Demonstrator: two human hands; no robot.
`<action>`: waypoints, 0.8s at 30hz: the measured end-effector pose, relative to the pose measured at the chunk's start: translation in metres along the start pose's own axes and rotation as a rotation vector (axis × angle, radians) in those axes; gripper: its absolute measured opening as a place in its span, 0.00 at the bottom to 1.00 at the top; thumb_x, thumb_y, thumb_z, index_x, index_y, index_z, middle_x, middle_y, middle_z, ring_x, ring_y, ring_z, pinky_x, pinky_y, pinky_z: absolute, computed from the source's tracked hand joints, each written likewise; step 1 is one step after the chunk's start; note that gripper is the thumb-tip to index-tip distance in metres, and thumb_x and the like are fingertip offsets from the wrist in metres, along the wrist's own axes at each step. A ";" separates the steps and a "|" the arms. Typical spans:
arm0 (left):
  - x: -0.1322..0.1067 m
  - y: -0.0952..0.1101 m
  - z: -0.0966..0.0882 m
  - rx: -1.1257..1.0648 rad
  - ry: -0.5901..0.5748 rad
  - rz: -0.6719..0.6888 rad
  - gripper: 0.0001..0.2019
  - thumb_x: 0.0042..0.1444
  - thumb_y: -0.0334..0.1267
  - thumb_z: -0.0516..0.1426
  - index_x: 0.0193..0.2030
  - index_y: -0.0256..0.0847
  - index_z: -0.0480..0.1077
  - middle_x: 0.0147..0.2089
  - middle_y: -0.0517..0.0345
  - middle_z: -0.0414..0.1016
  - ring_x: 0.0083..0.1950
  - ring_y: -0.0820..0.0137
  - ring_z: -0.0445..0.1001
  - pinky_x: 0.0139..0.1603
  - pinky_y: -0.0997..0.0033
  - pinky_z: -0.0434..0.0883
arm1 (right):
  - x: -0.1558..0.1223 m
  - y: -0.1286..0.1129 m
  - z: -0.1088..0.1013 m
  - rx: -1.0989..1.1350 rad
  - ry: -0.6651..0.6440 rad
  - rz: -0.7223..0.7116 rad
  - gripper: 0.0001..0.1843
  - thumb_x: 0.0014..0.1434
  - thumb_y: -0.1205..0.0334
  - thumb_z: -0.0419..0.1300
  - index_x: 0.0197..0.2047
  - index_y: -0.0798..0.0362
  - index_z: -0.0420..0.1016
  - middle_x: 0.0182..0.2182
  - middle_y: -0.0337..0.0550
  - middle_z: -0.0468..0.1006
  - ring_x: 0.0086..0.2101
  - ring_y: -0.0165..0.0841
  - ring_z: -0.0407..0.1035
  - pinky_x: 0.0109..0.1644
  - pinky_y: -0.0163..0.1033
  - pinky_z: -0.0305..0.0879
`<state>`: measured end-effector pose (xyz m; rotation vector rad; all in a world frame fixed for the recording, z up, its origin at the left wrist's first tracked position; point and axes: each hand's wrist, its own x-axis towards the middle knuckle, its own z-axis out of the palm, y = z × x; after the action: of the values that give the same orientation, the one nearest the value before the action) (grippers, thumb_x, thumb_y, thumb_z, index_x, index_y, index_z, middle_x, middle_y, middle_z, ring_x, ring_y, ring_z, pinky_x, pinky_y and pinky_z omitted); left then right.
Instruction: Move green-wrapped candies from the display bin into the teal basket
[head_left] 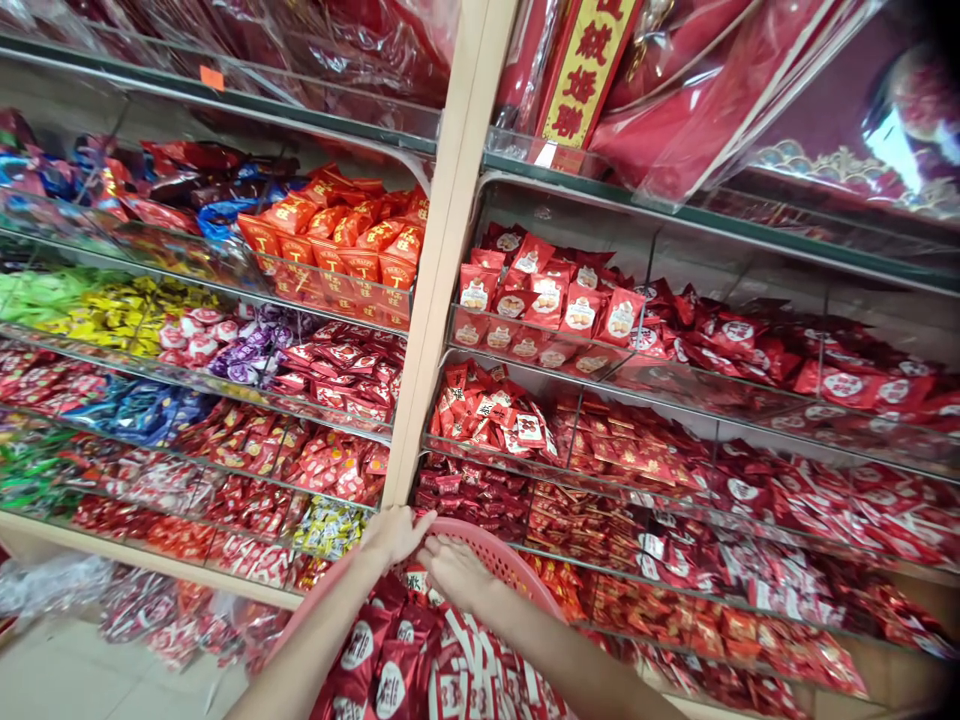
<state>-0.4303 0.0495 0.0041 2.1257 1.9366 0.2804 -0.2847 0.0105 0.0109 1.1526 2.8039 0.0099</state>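
Observation:
A pink plastic basket (pixel 517 566) with a perforated wall stands in front of me, filled with red candy packets (pixel 390 680) and white-and-red striped ones (pixel 480 665). At the basket's far left rim is my left hand (pixel 391 537), its fingers bent over the edge and the thumb stretched to the right. My right hand (pixel 456 570) reaches inside the far part of the basket with curled fingers. A small packet with black characters (pixel 417 582) lies right beside those fingertips. Whatever the right fingers hold, if anything, is hidden.
Glass-fronted shelves of wrapped sweets surround a wooden post (pixel 431 300). Orange packets (pixel 337 235) fill a left compartment; red cookie packets (pixel 551 295) sit right of the post. Bagged sweets (pixel 172 615) lie on the tiled floor (pixel 90 670) at lower left.

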 end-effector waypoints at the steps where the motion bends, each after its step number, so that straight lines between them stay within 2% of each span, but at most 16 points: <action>1: 0.000 0.000 0.000 0.002 0.002 0.003 0.38 0.54 0.64 0.34 0.33 0.37 0.75 0.37 0.40 0.77 0.41 0.55 0.76 0.39 0.62 0.69 | -0.002 -0.001 -0.006 0.006 0.012 -0.002 0.17 0.57 0.69 0.49 0.50 0.56 0.67 0.49 0.51 0.71 0.49 0.39 0.66 0.50 0.43 0.64; 3: 0.001 -0.001 0.001 0.008 0.003 0.010 0.38 0.55 0.64 0.34 0.33 0.37 0.75 0.37 0.39 0.77 0.41 0.55 0.76 0.39 0.62 0.69 | -0.008 -0.003 -0.026 0.008 0.014 -0.007 0.16 0.57 0.68 0.49 0.48 0.56 0.69 0.48 0.51 0.72 0.47 0.40 0.67 0.47 0.42 0.65; 6: 0.000 0.000 0.001 0.018 0.001 -0.007 0.38 0.55 0.63 0.34 0.34 0.36 0.75 0.37 0.38 0.77 0.42 0.53 0.75 0.39 0.61 0.69 | -0.018 0.001 -0.072 0.008 0.022 -0.003 0.11 0.57 0.66 0.49 0.35 0.55 0.72 0.36 0.46 0.77 0.36 0.36 0.71 0.39 0.38 0.65; 9: 0.000 0.000 0.000 0.012 -0.002 -0.016 0.38 0.55 0.64 0.34 0.35 0.35 0.75 0.37 0.38 0.77 0.42 0.53 0.76 0.40 0.61 0.69 | -0.024 0.016 -0.128 0.032 0.210 0.081 0.12 0.59 0.65 0.48 0.32 0.53 0.71 0.31 0.42 0.75 0.31 0.30 0.69 0.36 0.34 0.60; 11: 0.000 0.000 0.000 -0.006 -0.009 -0.016 0.39 0.54 0.65 0.34 0.34 0.36 0.75 0.37 0.39 0.77 0.41 0.53 0.76 0.39 0.60 0.69 | -0.022 0.033 -0.159 0.029 0.395 0.185 0.12 0.61 0.65 0.46 0.33 0.54 0.70 0.32 0.43 0.74 0.33 0.30 0.67 0.38 0.33 0.59; 13: 0.000 0.000 0.000 -0.023 -0.015 -0.017 0.40 0.52 0.67 0.34 0.33 0.37 0.75 0.37 0.39 0.77 0.40 0.53 0.76 0.39 0.60 0.69 | -0.018 0.053 -0.180 -0.010 0.520 0.320 0.10 0.60 0.66 0.48 0.37 0.54 0.70 0.36 0.45 0.74 0.38 0.32 0.65 0.42 0.35 0.58; 15: 0.000 0.000 0.000 -0.032 -0.013 -0.014 0.40 0.52 0.67 0.33 0.33 0.37 0.75 0.38 0.38 0.77 0.40 0.53 0.76 0.40 0.59 0.69 | -0.011 0.072 -0.191 -0.063 0.537 0.441 0.10 0.58 0.65 0.52 0.43 0.55 0.68 0.41 0.48 0.73 0.42 0.36 0.63 0.44 0.38 0.57; 17: -0.001 0.000 0.000 -0.036 -0.007 -0.009 0.41 0.52 0.67 0.33 0.33 0.37 0.75 0.38 0.38 0.77 0.41 0.53 0.76 0.40 0.59 0.69 | -0.003 0.087 -0.194 -0.084 0.467 0.512 0.16 0.55 0.65 0.55 0.48 0.56 0.65 0.43 0.50 0.73 0.44 0.39 0.62 0.44 0.39 0.56; 20: -0.001 0.000 0.000 -0.033 -0.004 -0.007 0.41 0.52 0.67 0.32 0.33 0.37 0.75 0.37 0.38 0.77 0.40 0.53 0.76 0.39 0.59 0.69 | 0.005 0.098 -0.192 -0.089 0.354 0.535 0.23 0.52 0.66 0.58 0.52 0.56 0.62 0.44 0.50 0.73 0.44 0.41 0.63 0.43 0.40 0.56; 24: -0.001 0.000 0.000 -0.028 -0.008 -0.013 0.41 0.52 0.67 0.33 0.33 0.37 0.75 0.37 0.38 0.77 0.41 0.53 0.75 0.39 0.59 0.69 | 0.006 0.098 -0.191 -0.152 0.321 0.504 0.25 0.52 0.70 0.56 0.55 0.55 0.59 0.46 0.52 0.73 0.45 0.42 0.63 0.42 0.41 0.56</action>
<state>-0.4307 0.0488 0.0037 2.0927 1.9308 0.2943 -0.2404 0.0914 0.2047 1.9234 2.6053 0.4785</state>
